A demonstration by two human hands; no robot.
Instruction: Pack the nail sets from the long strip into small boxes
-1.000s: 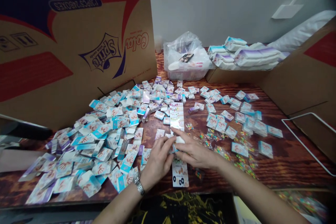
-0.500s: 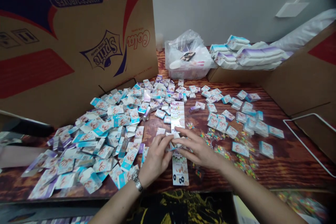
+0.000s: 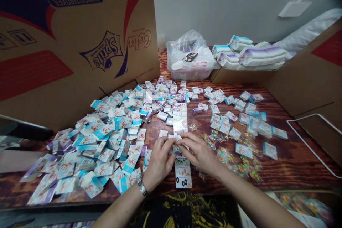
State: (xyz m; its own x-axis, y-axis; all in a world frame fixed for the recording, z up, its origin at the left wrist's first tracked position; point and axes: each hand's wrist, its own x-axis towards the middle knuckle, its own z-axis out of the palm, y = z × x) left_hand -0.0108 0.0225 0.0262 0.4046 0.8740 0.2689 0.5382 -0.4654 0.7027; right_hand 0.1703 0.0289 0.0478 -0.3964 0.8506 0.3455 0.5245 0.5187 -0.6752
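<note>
Between my hands, over the middle of the table, is a small white and blue cardboard box (image 3: 173,149), mostly hidden by fingers. My left hand (image 3: 157,164), with a metal watch on its wrist, is closed around its left side. The fingers of my right hand (image 3: 199,152) are closed at its upper right end. Under both hands lies a long printed leaflet (image 3: 180,118) with rows of coloured pictures. Small clear bags of coloured candy (image 3: 226,155) lie just right of my right hand.
A large heap of small boxes (image 3: 107,128) covers the left side. More boxes (image 3: 224,126) lie scattered at right. Behind stand a clear plastic bin (image 3: 191,74) and stacked wrapped packs (image 3: 263,55). Big cartons (image 3: 80,78) flank the table. Another person's forearm (image 3: 21,161) shows at far left.
My right hand's fingers, spread over the small box before, have drawn in and closed on its end. My left hand keeps its hold in nearly the same place.
</note>
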